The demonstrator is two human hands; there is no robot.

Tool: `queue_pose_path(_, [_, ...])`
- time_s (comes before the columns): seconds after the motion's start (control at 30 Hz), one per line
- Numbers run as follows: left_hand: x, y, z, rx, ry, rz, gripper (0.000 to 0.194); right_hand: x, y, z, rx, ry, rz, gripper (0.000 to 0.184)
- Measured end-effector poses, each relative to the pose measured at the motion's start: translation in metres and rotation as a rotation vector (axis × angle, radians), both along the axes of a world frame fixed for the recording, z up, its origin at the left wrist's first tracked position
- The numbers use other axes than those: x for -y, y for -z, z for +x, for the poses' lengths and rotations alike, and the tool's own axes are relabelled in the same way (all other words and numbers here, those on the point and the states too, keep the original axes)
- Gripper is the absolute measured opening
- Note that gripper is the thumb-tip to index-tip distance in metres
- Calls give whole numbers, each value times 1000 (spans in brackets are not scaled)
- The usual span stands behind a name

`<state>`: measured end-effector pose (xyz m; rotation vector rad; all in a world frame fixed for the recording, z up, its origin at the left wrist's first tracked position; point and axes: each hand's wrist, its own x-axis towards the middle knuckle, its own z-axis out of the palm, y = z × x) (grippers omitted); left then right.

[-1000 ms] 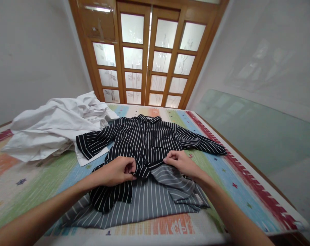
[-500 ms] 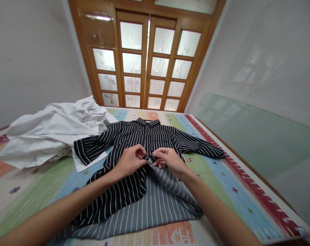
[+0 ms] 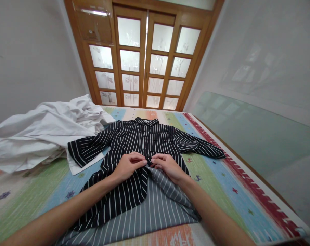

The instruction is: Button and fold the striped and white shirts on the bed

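Shirt: striped (image 3: 134, 191), on the patterned worktop (image 3: 247, 191), lower front parted, collar facing away.
Left hand (image 3: 128, 166): fingertips pinching one front edge.
Right hand (image 3: 169, 167): pinching the other, just beside.
Risk: a loosened pinch could let the slack edges slide apart.
White cloth (image 3: 42, 126): heaped at left.
Doors (image 3: 155, 63): beyond the worktop.

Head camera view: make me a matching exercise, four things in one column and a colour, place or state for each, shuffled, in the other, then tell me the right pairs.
1. Shirt
2. White cloth
3. Doors
4. Right hand

A. Brown wood with glass panes
B. At the garment's front, beside the left hand
C. Black with white stripes, grey underside showing
D. Loosely heaped at picture left

Pairs: 1-C, 2-D, 3-A, 4-B.
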<state>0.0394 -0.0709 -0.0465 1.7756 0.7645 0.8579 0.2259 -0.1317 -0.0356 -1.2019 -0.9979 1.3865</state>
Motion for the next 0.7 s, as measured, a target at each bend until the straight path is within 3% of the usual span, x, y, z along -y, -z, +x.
queue_pose_path(0.17, [5, 5, 5, 30, -21, -59, 18, 1, 3, -1, 25, 17, -5, 20])
queue_pose_path(0.37, [14, 7, 5, -19, -203, 147, 8, 3, 6, -6, 31, 124, 35, 21])
queue_pose_path(0.7, [22, 12, 5, -16, -184, 390, 7, 5, 14, -17, 215, 176, 105, 19])
